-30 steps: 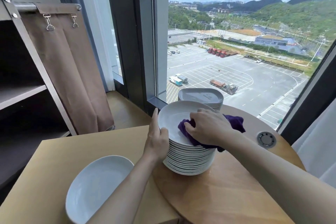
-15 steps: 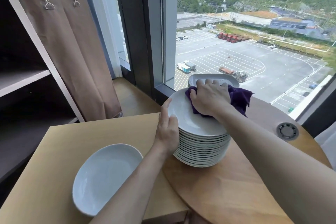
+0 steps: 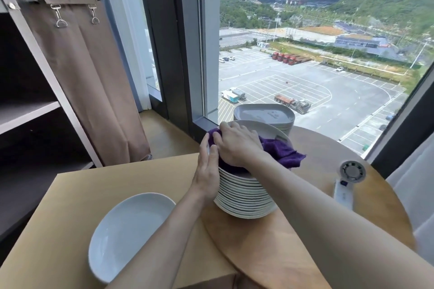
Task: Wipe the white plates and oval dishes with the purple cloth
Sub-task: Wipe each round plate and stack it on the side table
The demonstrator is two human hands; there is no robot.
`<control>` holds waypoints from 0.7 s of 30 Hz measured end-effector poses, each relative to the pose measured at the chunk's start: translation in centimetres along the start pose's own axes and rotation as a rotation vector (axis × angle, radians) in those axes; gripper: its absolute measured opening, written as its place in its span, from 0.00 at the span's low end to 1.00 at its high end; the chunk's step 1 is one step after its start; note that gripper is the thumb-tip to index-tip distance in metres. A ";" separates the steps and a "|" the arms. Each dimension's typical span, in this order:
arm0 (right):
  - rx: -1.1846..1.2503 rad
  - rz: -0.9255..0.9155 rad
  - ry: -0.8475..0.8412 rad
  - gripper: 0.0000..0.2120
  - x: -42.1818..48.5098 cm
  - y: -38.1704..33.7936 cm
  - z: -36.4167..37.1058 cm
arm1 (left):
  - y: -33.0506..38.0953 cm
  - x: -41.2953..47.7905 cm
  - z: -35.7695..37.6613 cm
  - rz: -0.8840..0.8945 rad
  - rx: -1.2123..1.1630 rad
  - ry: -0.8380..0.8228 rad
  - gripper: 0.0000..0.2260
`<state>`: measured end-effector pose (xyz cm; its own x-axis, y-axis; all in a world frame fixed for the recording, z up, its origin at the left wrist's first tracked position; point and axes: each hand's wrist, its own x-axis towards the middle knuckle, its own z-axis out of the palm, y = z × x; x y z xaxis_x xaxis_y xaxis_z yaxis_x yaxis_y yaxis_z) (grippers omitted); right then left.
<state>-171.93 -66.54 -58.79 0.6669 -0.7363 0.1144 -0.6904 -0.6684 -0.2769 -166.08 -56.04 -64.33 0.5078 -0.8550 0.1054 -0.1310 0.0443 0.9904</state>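
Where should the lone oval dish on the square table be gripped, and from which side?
Probably the rim of the oval dish at its left long edge, coming from the left. It lies flat, hollow up, so the raised rim is all there is to pinch. That side faces bare square table; the person's left arm crosses its right edge.

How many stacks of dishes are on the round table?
2: a tall plate stack in front, and a shorter dish stack behind it by the window. A lone oval dish lies on the other table.
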 end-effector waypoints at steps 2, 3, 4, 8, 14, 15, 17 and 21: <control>0.008 -0.014 -0.057 0.21 -0.7 0.2 -0.6 | 0.4 -0.2 -0.1 -0.013 0.048 -0.012 0.33; 0.002 -0.025 -0.088 0.19 -1.1 0.3 -0.9 | 0.6 -0.3 -0.2 -0.015 0.065 -0.012 0.33; -0.009 -0.033 -0.117 0.18 -1.6 0.5 -1.1 | 0.8 -0.3 -0.3 -0.019 0.076 -0.009 0.34; -0.065 -0.033 -0.153 0.19 -3.7 1.9 -2.2 | 1.0 -0.5 -0.8 -0.032 0.168 -0.028 0.29; -0.297 0.065 -0.029 0.24 -5.0 3.6 -3.2 | 0.5 -0.1 -1.8 -0.069 0.233 -0.073 0.25; -0.321 0.080 -0.004 0.25 -4.9 3.9 -3.3 | 0.5 0.0 -1.8 -0.073 0.230 -0.081 0.25; -0.360 0.108 0.046 0.26 -4.5 4.6 -3.3 | 0.5 0.0 -1.6 -0.075 0.197 -0.082 0.25; -0.401 0.154 0.087 0.28 -2.5 6.8 -3.6 | 0.1 0.0 -0.9 -0.054 0.085 -0.041 0.25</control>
<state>-179.31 -69.64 -57.52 0.5331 -0.8254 0.1859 -0.8458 -0.5254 0.0929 -165.32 -55.54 -64.14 0.4811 -0.8754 0.0470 -0.1773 -0.0446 0.9831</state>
